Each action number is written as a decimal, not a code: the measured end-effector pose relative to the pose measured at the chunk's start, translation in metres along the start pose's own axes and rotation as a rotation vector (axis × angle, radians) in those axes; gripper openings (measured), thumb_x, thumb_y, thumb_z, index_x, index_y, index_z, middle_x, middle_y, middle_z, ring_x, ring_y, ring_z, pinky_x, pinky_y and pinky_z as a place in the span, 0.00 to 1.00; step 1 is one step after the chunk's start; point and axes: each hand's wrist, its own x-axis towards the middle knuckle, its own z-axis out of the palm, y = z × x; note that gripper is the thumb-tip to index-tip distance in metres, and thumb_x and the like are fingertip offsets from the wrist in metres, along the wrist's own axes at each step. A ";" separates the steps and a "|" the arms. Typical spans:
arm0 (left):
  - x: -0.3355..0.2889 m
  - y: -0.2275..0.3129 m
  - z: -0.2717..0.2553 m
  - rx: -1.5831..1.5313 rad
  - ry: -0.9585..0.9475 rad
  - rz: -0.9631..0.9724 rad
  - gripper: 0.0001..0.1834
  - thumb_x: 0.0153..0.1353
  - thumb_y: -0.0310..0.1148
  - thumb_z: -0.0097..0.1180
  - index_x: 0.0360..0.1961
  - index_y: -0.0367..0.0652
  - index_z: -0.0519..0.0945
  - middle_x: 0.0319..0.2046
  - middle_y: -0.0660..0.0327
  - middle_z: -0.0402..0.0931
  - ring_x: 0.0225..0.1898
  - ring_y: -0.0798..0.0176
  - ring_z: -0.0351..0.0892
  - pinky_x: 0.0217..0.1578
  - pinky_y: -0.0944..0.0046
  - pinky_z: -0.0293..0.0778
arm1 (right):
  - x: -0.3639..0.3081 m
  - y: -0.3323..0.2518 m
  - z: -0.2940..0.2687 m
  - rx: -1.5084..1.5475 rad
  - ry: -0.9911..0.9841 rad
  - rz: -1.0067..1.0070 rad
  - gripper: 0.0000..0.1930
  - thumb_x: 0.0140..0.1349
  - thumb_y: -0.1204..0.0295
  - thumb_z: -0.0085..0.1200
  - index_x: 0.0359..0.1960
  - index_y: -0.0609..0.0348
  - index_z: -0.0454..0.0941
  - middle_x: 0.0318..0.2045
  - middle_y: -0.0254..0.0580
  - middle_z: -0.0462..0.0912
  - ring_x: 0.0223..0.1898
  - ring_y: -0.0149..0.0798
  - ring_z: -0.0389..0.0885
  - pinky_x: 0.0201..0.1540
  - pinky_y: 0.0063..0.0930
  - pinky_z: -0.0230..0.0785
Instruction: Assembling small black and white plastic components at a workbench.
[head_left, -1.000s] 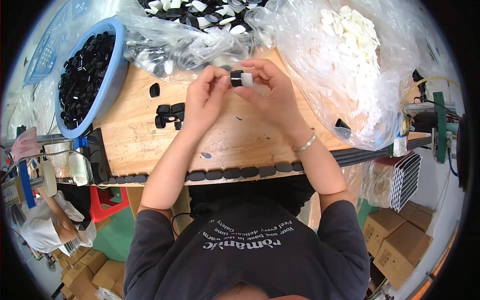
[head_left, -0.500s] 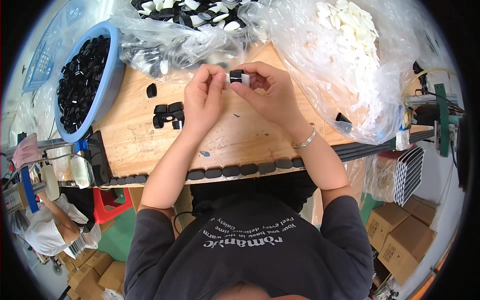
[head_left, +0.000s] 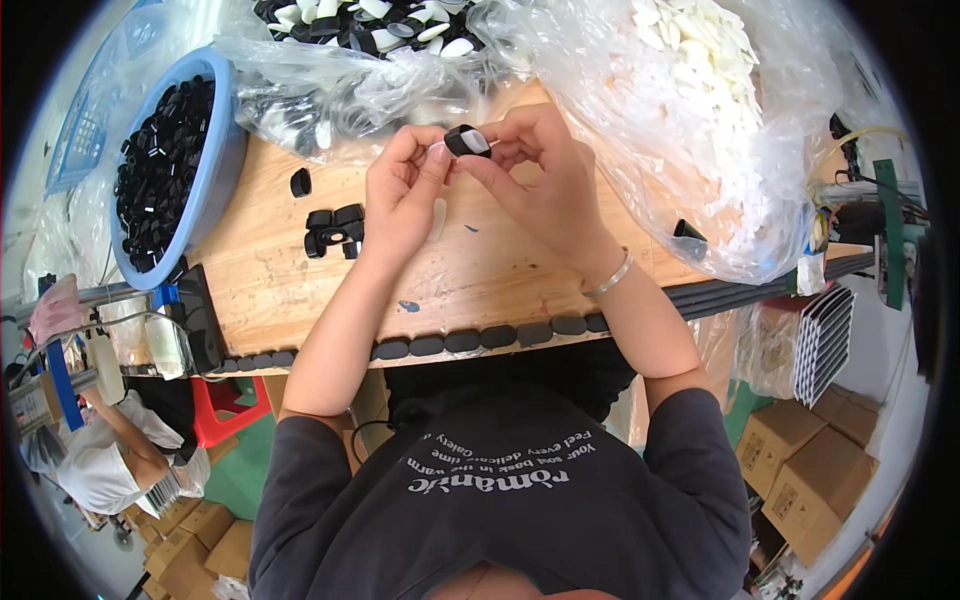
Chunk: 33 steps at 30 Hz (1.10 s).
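A small black cap (head_left: 466, 140) with a white insert showing at its open face sits pinched between both hands, raised above the far middle of the wooden workbench (head_left: 500, 275). The right hand (head_left: 545, 175) grips it from the side with thumb and forefinger closed on its rim, which seems to steady it; the left hand (head_left: 400, 195) meets it from the other side, fingertips pressed against the white part, as if seating the piece. Both hands are together, clamped on the one cap, with the open face turned up toward the camera so the fit can be checked.

Just left of the left hand, a small cluster of black caps (head_left: 333, 230) lies on the wood, with one lone black cap (head_left: 300, 182) a little farther off. A blue basin (head_left: 225, 175) heaped with black caps stands at the bench's left end. To the right, a clear plastic bag of white inserts (head_left: 700, 110) bulges close to the right wrist, crowding that side. Another clear bag of mixed black and white parts (head_left: 370, 40) lies beyond the hands. A row of dark pads (head_left: 480, 338) lines the near edge. Cardboard boxes (head_left: 815, 470) sit on the floor at right.
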 end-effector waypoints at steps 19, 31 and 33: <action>-0.003 -0.001 -0.001 -0.079 -0.033 0.036 0.06 0.66 0.24 0.49 0.42 0.34 0.74 0.34 0.63 0.77 0.36 0.75 0.73 0.38 0.76 0.68 | -0.002 0.004 0.001 0.045 0.050 -0.067 0.09 0.51 0.81 0.63 0.34 0.65 0.78 0.31 0.37 0.81 0.31 0.27 0.81 0.34 0.18 0.73; 0.009 0.019 -0.020 0.604 -0.289 0.239 0.04 0.55 0.19 0.52 0.32 0.35 0.74 0.27 0.56 0.70 0.31 0.60 0.69 0.36 0.69 0.65 | 0.002 0.002 -0.010 -0.177 -0.115 -0.352 0.10 0.49 0.81 0.63 0.33 0.61 0.76 0.30 0.42 0.80 0.29 0.39 0.80 0.32 0.24 0.74; 0.009 0.020 -0.024 0.640 -0.308 0.237 0.04 0.55 0.19 0.52 0.33 0.35 0.74 0.28 0.57 0.70 0.30 0.60 0.69 0.35 0.68 0.66 | 0.002 0.003 -0.011 -0.209 -0.185 -0.350 0.10 0.50 0.81 0.62 0.33 0.62 0.76 0.31 0.42 0.79 0.29 0.39 0.80 0.32 0.25 0.73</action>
